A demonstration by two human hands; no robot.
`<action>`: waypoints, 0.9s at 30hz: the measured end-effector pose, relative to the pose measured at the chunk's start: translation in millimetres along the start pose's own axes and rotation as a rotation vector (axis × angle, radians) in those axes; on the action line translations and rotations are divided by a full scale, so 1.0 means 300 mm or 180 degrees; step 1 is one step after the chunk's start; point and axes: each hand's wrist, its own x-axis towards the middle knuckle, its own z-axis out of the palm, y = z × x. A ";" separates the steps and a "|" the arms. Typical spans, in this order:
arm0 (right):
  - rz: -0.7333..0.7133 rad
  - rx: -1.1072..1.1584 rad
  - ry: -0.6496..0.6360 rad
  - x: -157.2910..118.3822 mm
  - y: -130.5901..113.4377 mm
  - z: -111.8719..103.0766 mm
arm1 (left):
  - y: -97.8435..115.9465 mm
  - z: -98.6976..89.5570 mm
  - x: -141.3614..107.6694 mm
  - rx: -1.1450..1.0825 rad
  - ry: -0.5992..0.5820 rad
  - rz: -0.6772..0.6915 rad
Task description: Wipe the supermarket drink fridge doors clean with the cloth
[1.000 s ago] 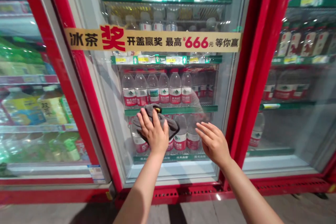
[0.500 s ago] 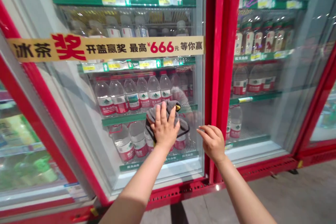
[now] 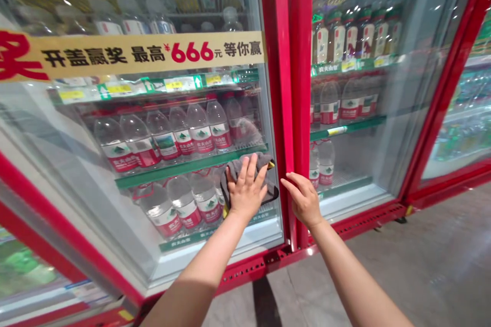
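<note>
- Yellow banner (image 3: 153,55): crosses the glass, its left end cut off.
- Lower bottles (image 3: 183,202): partly hidden by the grey cloth (image 3: 235,164).
- Left hand (image 3: 248,186): spread flat over the cloth against the glass, just left of the red frame (image 3: 283,112); palm hidden.
- Right hand (image 3: 305,199): fingers loosely bent, nothing visible in them; contact with the frame unclear.
- Floor (image 3: 422,265): open, lower right.

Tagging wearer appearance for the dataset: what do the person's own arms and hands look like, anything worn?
Bare human arms: no sleeve shows on the left forearm or right forearm up to the picture's edge. The left hand and right hand are ungloved; no watch, bracelet or ring is visible.
</note>
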 end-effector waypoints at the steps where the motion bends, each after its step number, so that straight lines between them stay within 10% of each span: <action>1: 0.0031 0.0031 -0.0039 -0.008 0.006 -0.003 | 0.025 0.015 0.005 0.0002 0.0043 0.0143; 7: 0.0160 0.0099 -0.0385 -0.050 0.047 -0.038 | 0.029 0.065 -0.114 -0.0108 -0.0153 0.1478; 14: 0.0027 0.0018 -0.0690 -0.073 0.063 -0.064 | 0.092 0.097 -0.080 -0.0475 -0.0338 0.0518; 21: -0.0100 0.0088 -0.0890 -0.086 0.075 -0.096 | 0.059 0.145 -0.239 -0.0544 -0.0214 0.1732; 27: 0.0274 0.0033 -0.0430 -0.071 0.077 -0.086 | 0.041 0.079 -0.073 -0.0521 0.0339 0.0577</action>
